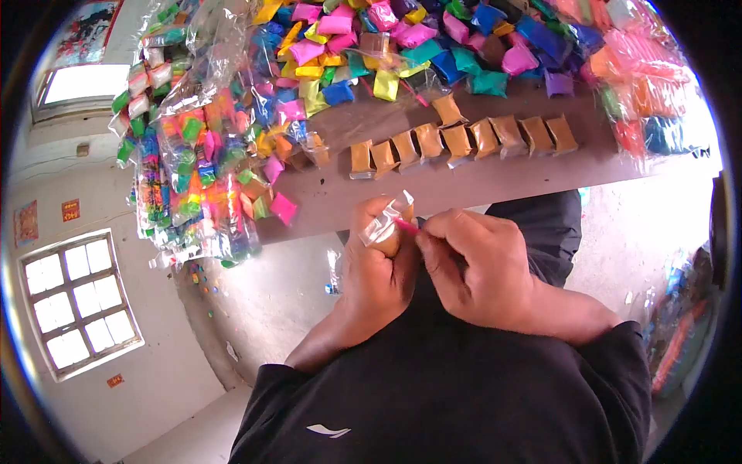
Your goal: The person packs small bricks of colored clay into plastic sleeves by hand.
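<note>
Near the table's front edge, my left hand is closed around a small clear plastic packet, which has brown showing at its lower side. My right hand pinches a thin pink stick, whose tip touches the clear plastic. Beyond both hands, a row of several brown packets lies on the brown table. One more brown packet sits just behind that row.
Many coloured packets are heaped at the back of the table. Clear bags of colourful packets stand at the left and right. A barred window is in the left wall.
</note>
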`<state>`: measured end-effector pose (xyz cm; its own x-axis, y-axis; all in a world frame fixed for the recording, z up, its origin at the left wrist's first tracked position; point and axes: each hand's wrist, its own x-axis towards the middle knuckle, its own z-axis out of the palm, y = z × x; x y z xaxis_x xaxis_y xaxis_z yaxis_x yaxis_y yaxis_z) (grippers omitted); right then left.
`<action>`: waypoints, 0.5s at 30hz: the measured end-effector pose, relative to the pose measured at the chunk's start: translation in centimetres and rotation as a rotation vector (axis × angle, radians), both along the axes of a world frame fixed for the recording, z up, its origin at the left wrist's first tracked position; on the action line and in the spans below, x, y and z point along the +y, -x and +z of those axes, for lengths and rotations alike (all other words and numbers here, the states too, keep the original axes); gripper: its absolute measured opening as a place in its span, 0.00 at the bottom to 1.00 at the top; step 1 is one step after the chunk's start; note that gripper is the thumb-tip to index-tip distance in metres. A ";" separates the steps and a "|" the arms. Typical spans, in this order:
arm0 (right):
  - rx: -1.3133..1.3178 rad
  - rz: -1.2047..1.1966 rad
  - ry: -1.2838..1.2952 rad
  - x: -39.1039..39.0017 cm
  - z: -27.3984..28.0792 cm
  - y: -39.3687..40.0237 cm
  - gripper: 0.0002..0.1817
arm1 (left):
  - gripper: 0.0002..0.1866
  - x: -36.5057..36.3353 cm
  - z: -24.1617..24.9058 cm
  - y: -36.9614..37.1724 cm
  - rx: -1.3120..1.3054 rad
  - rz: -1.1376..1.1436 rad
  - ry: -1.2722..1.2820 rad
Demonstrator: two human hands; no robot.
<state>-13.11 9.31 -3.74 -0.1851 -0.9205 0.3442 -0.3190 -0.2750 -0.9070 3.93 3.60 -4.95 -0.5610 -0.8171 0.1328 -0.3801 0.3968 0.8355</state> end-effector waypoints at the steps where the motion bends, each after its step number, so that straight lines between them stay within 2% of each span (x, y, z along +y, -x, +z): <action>1: -0.019 0.024 0.032 0.0 0.0 -0.4 0.06 | 0.13 0.3 -0.2 -0.1 0.069 0.066 -0.129; 2: -0.038 0.045 0.064 0.1 0.0 -0.6 0.05 | 0.13 0.2 -0.2 -0.3 0.063 0.063 -0.131; 4: -0.020 0.002 0.071 -0.4 0.1 -0.2 0.06 | 0.13 -0.4 0.1 -0.3 -0.013 -0.037 0.149; 5: 0.000 -0.033 0.077 -0.5 0.3 -0.1 0.07 | 0.14 -0.1 -0.6 0.0 0.076 0.059 0.016; 8: -0.053 0.026 0.101 -0.4 0.8 -0.5 0.06 | 0.13 0.3 -0.6 0.0 0.128 0.123 -0.074; 9: -0.074 0.016 0.145 -0.4 0.9 -0.9 0.06 | 0.13 0.1 0.1 0.3 0.022 0.091 0.083; 10: -0.076 0.013 0.146 -0.6 0.8 -0.8 0.06 | 0.13 -0.2 0.2 0.1 0.019 0.087 0.083; 12: -0.040 -0.055 0.099 -1.1 0.6 -0.4 0.05 | 0.13 -0.9 0.4 0.0 -0.092 0.018 0.325; 15: -0.084 0.030 0.076 -0.4 1.0 -0.7 0.05 | 0.11 -0.6 0.3 -0.2 -0.110 0.082 0.285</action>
<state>-12.41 8.91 -2.76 -0.1886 -0.8981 0.3974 -0.2336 -0.3520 -0.9064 4.08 3.01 -4.63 -0.5183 -0.7988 0.3053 -0.5022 0.5733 0.6474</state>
